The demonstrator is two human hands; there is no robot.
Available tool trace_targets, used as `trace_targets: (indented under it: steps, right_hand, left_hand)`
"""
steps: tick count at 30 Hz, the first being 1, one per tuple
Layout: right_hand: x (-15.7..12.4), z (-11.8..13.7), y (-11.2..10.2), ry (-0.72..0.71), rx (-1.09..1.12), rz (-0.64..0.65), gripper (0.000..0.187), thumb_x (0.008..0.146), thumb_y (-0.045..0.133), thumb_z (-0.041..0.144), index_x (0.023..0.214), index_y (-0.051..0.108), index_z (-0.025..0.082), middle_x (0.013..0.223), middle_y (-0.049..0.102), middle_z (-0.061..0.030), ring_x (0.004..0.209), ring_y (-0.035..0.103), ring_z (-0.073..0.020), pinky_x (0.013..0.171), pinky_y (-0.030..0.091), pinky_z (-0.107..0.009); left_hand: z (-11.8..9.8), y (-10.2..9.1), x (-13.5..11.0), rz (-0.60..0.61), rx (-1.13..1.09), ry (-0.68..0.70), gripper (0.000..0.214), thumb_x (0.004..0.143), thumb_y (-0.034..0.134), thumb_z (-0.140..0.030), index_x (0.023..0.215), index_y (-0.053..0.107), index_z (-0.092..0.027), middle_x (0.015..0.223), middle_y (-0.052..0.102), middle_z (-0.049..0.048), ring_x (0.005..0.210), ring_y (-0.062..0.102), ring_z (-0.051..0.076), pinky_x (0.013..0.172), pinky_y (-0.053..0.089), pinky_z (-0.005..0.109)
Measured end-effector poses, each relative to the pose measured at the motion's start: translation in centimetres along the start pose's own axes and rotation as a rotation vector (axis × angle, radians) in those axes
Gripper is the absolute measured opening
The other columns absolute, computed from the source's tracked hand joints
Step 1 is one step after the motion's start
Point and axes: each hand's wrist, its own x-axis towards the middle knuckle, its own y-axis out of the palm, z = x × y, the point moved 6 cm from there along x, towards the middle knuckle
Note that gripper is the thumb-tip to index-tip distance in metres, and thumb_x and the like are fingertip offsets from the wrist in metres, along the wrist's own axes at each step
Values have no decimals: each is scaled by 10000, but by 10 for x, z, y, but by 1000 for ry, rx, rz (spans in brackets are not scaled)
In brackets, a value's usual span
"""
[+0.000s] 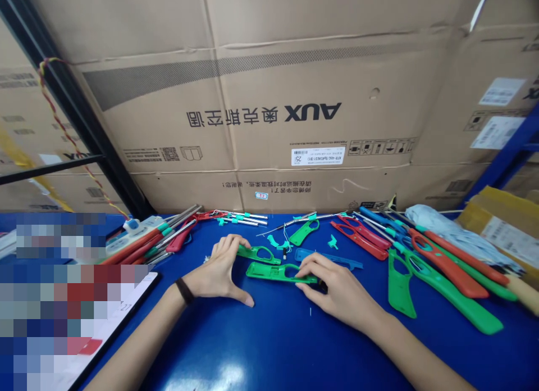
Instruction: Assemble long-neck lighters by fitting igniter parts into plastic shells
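My left hand [219, 270] rests on the blue table [269, 346], fingers curled over the end of a green plastic handle shell [257, 254], thumb stretched out on the table. My right hand [334, 287] pinches the right end of a second green handle shell [275, 272] lying flat between the hands. A blue handle shell [332, 260] lies just behind my right hand. Small teal plastic parts [278, 243] sit just beyond the shells.
Red and green lighter handles with metal tubes [162, 240] lie piled at the left. More red, green and blue handles [438, 273] lie at the right. Large cardboard boxes [269, 110] wall off the back. A white board [122, 312] lies at the left edge.
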Motion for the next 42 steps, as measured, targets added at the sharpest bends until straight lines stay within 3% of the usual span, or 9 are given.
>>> trace_targets:
  steps: [3, 7, 11, 15, 19, 23, 30, 35, 42]
  right_hand:
    - [-1, 0, 3, 6, -14, 46, 82, 849, 553, 199, 905, 596, 242, 1012, 595, -5, 862, 609, -138, 773, 487, -263]
    - [1, -1, 1, 34, -61, 58, 77, 836, 572, 215, 898, 607, 244, 1025, 605, -14, 943, 591, -165, 831, 464, -308]
    - [2, -4, 0, 84, -114, 54, 115, 843, 588, 336, 913, 622, 252, 1002, 633, -15, 989, 580, -198, 909, 416, -395]
    - [3, -6, 0, 108, -128, 25, 138, 890, 524, 345, 882, 624, 251, 911, 654, 1, 890, 595, -185, 861, 422, -386]
    - [5, -10, -8, 122, -131, -81, 156, 911, 489, 332, 868, 613, 247, 899, 652, 1, 888, 588, -186, 876, 405, -398]
    - [5, -19, -12, 163, -131, -142, 161, 916, 465, 312, 891, 611, 248, 937, 648, -15, 930, 584, -204, 889, 404, -411]
    - [17, -16, -3, 70, -190, -70, 116, 878, 511, 212, 915, 617, 241, 966, 655, -14, 946, 577, -195, 911, 386, -407]
    - [59, -6, -3, 14, -422, 61, 208, 871, 487, 116, 946, 643, 231, 1008, 663, -32, 1007, 556, -196, 871, 387, -337]
    - [123, -57, -2, 195, -582, 142, 253, 832, 558, 108, 1070, 611, 176, 1039, 668, -92, 1036, 571, -236, 889, 397, -375]
  left_hand:
    - [15, 1, -1, 2, 64, -10, 1029, 436, 733, -701, 1282, 365, -245, 1282, 378, 144, 1195, 353, 388, 992, 224, 618]
    - [41, -2, -4, -17, 139, -46, 1004, 519, 690, -713, 1350, 331, -278, 1349, 350, 160, 1282, 277, 423, 1019, 96, 673]
    - [67, -10, -9, -29, 199, -107, 982, 531, 673, -729, 1354, 355, -298, 1386, 329, 163, 1303, 258, 440, 1025, 128, 660]
    - [79, -23, -12, -40, 203, -198, 916, 562, 670, -711, 1322, 430, -257, 1393, 335, 165, 1301, 268, 426, 1038, 207, 593]
    - [60, -22, -8, -27, 161, -176, 815, 638, 639, -683, 1318, 433, -283, 1404, 333, 135, 1303, 287, 385, 1047, 203, 591]
    - [30, -5, 0, 17, 113, -46, 534, 741, 593, -617, 1170, 555, -300, 1321, 427, 95, 1257, 359, 340, 1059, 139, 609]
    - [9, 6, 5, -5, -16, 104, 282, 805, 604, -477, 998, 626, -272, 1102, 546, 53, 1049, 482, 248, 971, 346, 456]
    - [2, 1, 4, -64, -5, 143, 239, 813, 601, -441, 979, 652, -278, 1096, 552, 47, 1046, 489, 246, 996, 316, 483]
    - [0, -11, 3, -222, 100, 151, 234, 875, 516, -429, 938, 659, -255, 1026, 575, 43, 1008, 499, 227, 1013, 293, 499]
